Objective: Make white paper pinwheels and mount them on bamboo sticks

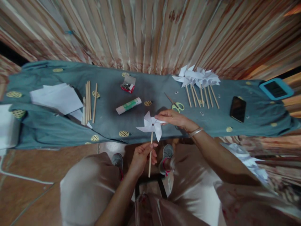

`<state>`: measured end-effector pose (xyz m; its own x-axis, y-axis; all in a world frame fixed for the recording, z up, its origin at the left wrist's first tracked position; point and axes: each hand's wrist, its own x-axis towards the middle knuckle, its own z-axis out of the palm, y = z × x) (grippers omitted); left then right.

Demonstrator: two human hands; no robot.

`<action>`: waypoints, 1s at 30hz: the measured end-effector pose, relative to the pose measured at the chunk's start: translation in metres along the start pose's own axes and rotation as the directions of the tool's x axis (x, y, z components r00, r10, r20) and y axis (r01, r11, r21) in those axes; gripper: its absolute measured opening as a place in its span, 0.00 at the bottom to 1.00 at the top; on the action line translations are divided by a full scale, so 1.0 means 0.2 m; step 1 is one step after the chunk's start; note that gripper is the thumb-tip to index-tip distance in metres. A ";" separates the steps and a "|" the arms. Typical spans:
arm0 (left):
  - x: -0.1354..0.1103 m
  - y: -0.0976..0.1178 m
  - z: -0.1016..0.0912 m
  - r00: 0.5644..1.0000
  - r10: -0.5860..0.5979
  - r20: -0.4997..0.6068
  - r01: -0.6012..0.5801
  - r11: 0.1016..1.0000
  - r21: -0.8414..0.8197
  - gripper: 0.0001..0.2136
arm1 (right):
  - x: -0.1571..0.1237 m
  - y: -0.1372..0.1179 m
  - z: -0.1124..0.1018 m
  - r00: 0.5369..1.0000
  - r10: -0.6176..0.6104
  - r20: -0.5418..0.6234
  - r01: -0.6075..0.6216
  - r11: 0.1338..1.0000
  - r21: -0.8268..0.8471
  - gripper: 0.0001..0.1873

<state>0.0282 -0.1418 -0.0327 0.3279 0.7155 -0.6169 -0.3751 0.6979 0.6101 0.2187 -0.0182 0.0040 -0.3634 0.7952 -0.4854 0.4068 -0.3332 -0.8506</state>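
A white paper pinwheel (148, 124) with a small metal pin at its centre stands over the table's near edge. My left hand (141, 156) is closed around its wooden stick (150, 166), below the paper blades. My right hand (172, 118), with a bracelet at the wrist, reaches in from the right. Its fingers are stretched out and their tips touch a blade on the pinwheel's right side; the thumb is hard to make out. Just beyond the right hand lie scissors (178, 107) with light green handles. A glue stick (128, 105) lies farther left.
Finished pinwheels (198, 78) lie in a row at the back right. A phone (238, 109) and a blue-framed device (276, 89) are farther right. An open small box (128, 84) holds metal pins. Wooden sticks (88, 102) and paper sheets (56, 98) lie left on the cloth-covered table (108, 119).
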 end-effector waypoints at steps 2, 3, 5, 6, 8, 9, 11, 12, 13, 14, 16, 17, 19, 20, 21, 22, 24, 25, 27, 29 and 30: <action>0.00 0.01 0.01 1.000 0.012 -0.004 -0.012 1.000 0.009 0.28 | -0.02 0.02 0.02 0.995 -0.002 -0.099 0.012 0.995 0.101 0.27; 0.00 0.02 0.01 1.000 0.018 -0.008 -0.017 1.000 0.016 0.28 | -0.03 0.03 0.02 0.990 0.011 -0.139 0.010 0.989 0.148 0.27; -0.01 0.04 0.02 1.000 0.024 -0.014 -0.024 0.999 0.031 0.28 | -0.04 0.05 0.03 0.979 0.043 -0.197 0.003 0.973 0.229 0.29; -0.01 0.05 0.03 1.000 0.027 -0.015 -0.026 0.999 0.040 0.28 | -0.05 0.05 0.03 0.974 0.049 -0.222 0.011 0.964 0.265 0.30; -0.03 0.08 0.05 0.999 0.039 -0.015 -0.038 0.997 0.062 0.27 | -0.05 0.05 0.04 0.960 0.026 -0.280 0.070 0.942 0.327 0.32; -0.04 0.10 0.06 0.999 0.049 -0.012 -0.048 0.996 0.075 0.27 | -0.06 0.04 0.04 0.950 0.003 -0.313 0.114 0.929 0.353 0.32; -0.06 0.13 0.09 0.997 0.074 -0.001 -0.074 0.993 0.095 0.26 | -0.06 0.02 0.04 0.921 -0.046 -0.388 0.207 0.899 0.386 0.32; -0.06 0.14 0.10 0.996 0.088 0.007 -0.089 0.991 0.101 0.25 | -0.06 0.01 0.04 0.903 -0.065 -0.425 0.248 0.887 0.391 0.32; -0.07 0.16 0.11 0.995 0.100 0.018 -0.102 0.989 0.108 0.25 | -0.06 0.00 0.03 0.885 -0.083 -0.459 0.282 0.879 0.385 0.31; -0.07 0.17 0.13 0.993 0.110 0.032 -0.113 0.987 0.117 0.25 | -0.06 -0.01 0.03 0.866 -0.103 -0.489 0.314 0.873 0.373 0.30; -0.07 0.21 0.15 0.990 0.124 0.060 -0.132 0.982 0.138 0.25 | -0.06 -0.03 0.01 0.829 -0.139 -0.542 0.370 0.862 0.346 0.28; -0.06 0.24 0.16 0.989 0.131 0.072 -0.140 0.979 0.147 0.25 | -0.06 -0.04 0.00 0.812 -0.154 -0.563 0.394 0.856 0.335 0.27; -0.04 0.29 0.18 0.985 0.146 0.089 -0.159 0.975 0.153 0.25 | -0.07 -0.05 -0.01 0.782 -0.176 -0.599 0.434 0.842 0.320 0.25; -0.03 0.31 0.19 0.983 0.154 0.096 -0.168 0.973 0.156 0.26 | -0.07 -0.05 -0.02 0.768 -0.183 -0.613 0.449 0.838 0.312 0.25; -0.02 0.33 0.20 0.982 0.160 0.102 -0.175 0.971 0.162 0.26 | -0.07 -0.05 -0.02 0.758 -0.189 -0.625 0.459 0.835 0.304 0.25; -0.01 0.35 0.20 0.981 0.163 0.107 -0.180 0.969 0.170 0.25 | -0.07 -0.05 -0.03 0.750 -0.191 -0.634 0.465 0.833 0.300 0.25; 0.01 0.39 0.22 0.979 0.166 0.117 -0.186 0.964 0.190 0.25 | -0.07 -0.05 -0.03 0.740 -0.183 -0.647 0.474 0.825 0.308 0.25; 0.03 0.40 0.22 0.978 0.169 0.119 -0.190 0.962 0.196 0.25 | -0.07 -0.05 -0.03 0.738 -0.176 -0.651 0.475 0.820 0.318 0.26; 0.05 0.41 0.23 0.977 0.171 0.124 -0.194 0.960 0.204 0.25 | -0.07 -0.05 -0.03 0.739 -0.169 -0.652 0.472 0.821 0.322 0.26; 0.07 0.42 0.24 0.977 0.174 0.127 -0.198 0.958 0.207 0.25 | -0.07 -0.05 -0.03 0.739 -0.174 -0.651 0.459 0.838 0.296 0.25; 0.08 0.42 0.24 0.976 0.177 0.129 -0.201 0.958 0.206 0.25 | -0.07 -0.05 -0.03 0.739 -0.178 -0.650 0.450 0.848 0.279 0.24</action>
<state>0.0426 -0.0705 0.0331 0.3657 0.8255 -0.4299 -0.2462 0.5313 0.8107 0.2239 -0.0235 0.0213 0.2039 0.9761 -0.0757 -0.0527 -0.0663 -0.9964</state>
